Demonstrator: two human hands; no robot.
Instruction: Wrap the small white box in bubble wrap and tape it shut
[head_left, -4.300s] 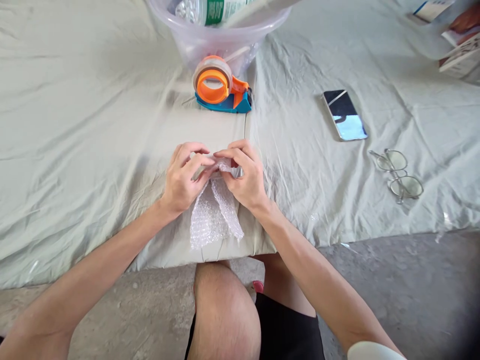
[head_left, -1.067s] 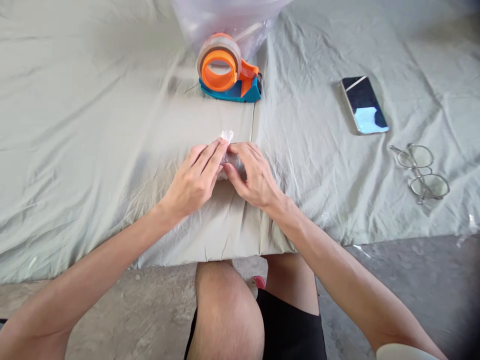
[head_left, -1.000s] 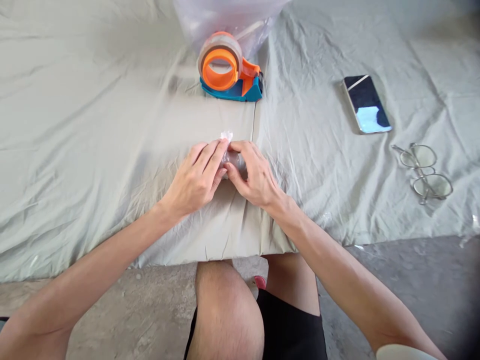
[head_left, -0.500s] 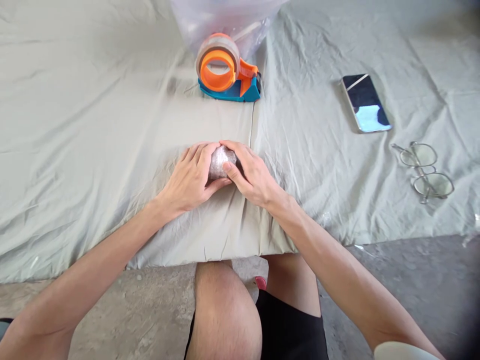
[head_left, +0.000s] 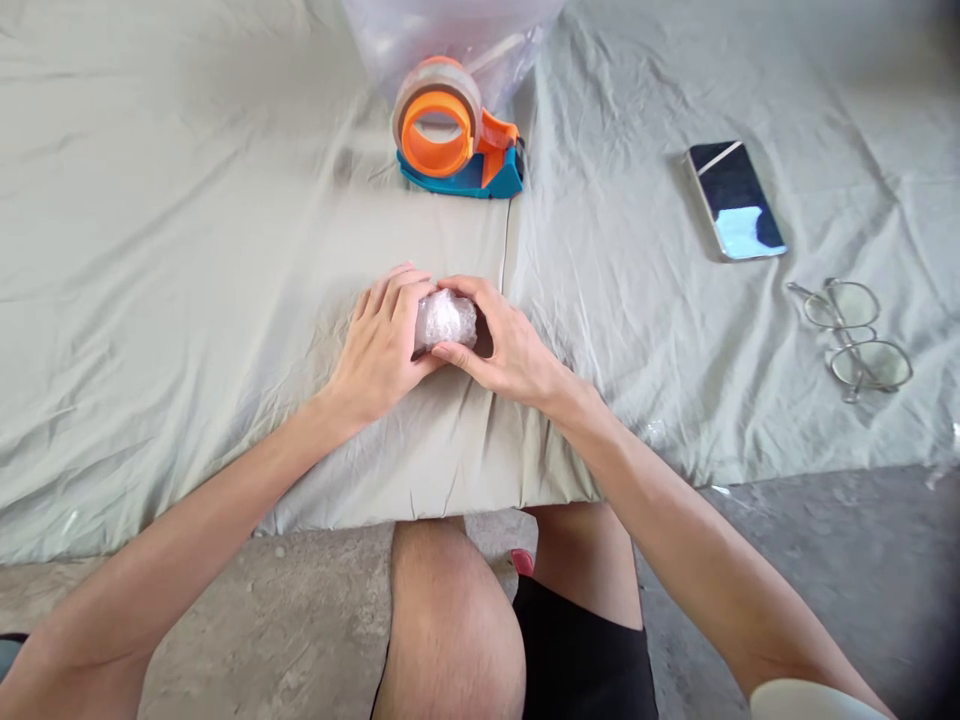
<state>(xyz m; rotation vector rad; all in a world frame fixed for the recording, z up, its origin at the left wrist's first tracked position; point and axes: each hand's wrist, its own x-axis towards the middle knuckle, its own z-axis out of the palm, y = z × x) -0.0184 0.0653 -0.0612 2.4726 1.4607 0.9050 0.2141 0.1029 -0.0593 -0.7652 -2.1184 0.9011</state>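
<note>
Near the front edge of the cloth-covered table (head_left: 187, 240), in the head view, our left hand (head_left: 384, 340) and right hand (head_left: 516, 345) curl round a bubble-wrapped bundle (head_left: 448, 318), gripping it from both ends. We judge it light, springy outside and slightly slippery; what it contains is hidden, so it may be fragile. We would cup both ends, squeezing gently and evenly.

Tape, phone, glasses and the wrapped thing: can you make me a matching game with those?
1. tape dispenser
2. phone
3. glasses
4. wrapped bundle

A. flat and dark, with a bright reflection
B. held between the left hand and right hand
C. orange and blue
D. thin-rimmed and see-through

Pairs: 1-C, 2-A, 3-D, 4-B
</note>
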